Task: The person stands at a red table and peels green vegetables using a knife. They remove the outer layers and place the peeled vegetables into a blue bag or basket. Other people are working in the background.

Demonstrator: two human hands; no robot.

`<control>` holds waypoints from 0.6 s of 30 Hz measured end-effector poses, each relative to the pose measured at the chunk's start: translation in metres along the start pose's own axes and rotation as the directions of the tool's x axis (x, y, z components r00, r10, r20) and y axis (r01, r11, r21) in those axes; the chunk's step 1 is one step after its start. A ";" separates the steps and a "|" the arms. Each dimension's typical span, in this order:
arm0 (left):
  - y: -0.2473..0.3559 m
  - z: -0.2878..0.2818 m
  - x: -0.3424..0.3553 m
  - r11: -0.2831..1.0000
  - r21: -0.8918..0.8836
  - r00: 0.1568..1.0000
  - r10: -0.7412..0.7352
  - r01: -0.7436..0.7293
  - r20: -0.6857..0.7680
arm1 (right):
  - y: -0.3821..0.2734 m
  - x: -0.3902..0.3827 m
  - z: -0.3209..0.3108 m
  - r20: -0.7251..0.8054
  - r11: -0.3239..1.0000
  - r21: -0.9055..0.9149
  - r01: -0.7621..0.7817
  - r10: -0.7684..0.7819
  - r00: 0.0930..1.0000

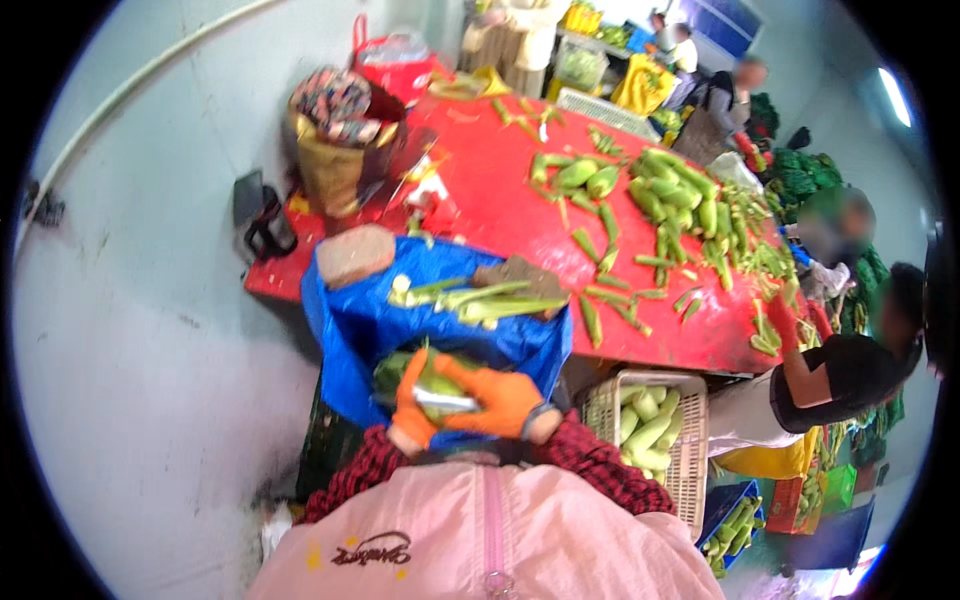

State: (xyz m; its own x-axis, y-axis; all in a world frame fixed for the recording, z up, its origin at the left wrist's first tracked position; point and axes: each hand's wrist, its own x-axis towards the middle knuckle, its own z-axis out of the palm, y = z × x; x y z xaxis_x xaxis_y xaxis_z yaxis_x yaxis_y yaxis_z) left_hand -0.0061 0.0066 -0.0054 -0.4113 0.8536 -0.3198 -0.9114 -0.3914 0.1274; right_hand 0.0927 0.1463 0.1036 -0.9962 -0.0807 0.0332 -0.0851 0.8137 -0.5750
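Both my hands wear orange gloves and meet low over a blue plastic sheet. My left hand (412, 402) is closed around the left side of a green ear of corn (432, 378), still in its husk. My right hand (498, 402) closes in from the other side, thumb along the top. Between the hands lies a bright silvery strip that looks like a knife blade (445, 402); its handle is hidden by my right glove. Just beyond, cut pale green stalks (490, 302) rest on the blue sheet (345, 335).
A brownish block (355, 255) sits on the sheet's far left. The red table (480, 190) carries heaped green corn (675, 190) and husk scraps. A plastic crate (690, 450) of ears stands at my right. A person in dark clothes (850, 385) works at the table's right side.
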 end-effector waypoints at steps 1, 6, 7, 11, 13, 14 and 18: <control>-0.004 0.002 -0.001 0.997 0.076 1.000 0.013 -0.013 0.003 | 0.002 0.004 0.001 0.000 0.998 -0.044 0.036 -0.036 0.999; -0.017 0.011 -0.002 0.863 0.411 0.949 0.314 -0.294 0.021 | 0.034 0.013 0.042 -0.201 0.984 -0.088 0.156 -0.171 0.965; -0.009 -0.006 0.000 0.928 0.300 0.970 0.241 -0.222 -0.027 | 0.028 0.014 0.041 -0.184 0.991 -0.061 0.122 -0.132 0.974; 0.010 -0.040 0.010 0.997 -0.071 0.999 0.034 -0.034 -0.007 | 0.029 0.027 0.065 -0.338 0.999 0.043 0.000 0.014 0.941; 0.013 -0.028 0.004 0.999 0.008 0.998 -0.053 0.053 0.014 | 0.038 0.029 0.061 -0.345 0.900 0.413 -0.138 0.295 0.891; 0.017 -0.029 -0.002 0.990 0.115 0.994 -0.088 0.080 0.062 | 0.046 0.033 0.062 -0.304 0.792 0.583 -0.182 0.420 0.855; 0.021 0.000 -0.041 0.923 0.366 0.988 -0.145 0.118 0.046 | 0.144 0.042 0.055 -0.438 0.760 0.372 -0.532 0.649 0.622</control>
State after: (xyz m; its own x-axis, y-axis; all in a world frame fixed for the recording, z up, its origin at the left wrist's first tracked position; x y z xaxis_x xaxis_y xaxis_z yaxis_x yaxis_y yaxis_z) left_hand -0.0082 -0.0369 0.0103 -0.2752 0.9163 -0.2909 -0.8959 -0.1347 0.4233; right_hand 0.0393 0.2286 -0.0227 -0.6831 0.7303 0.0053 0.4729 0.4478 -0.7588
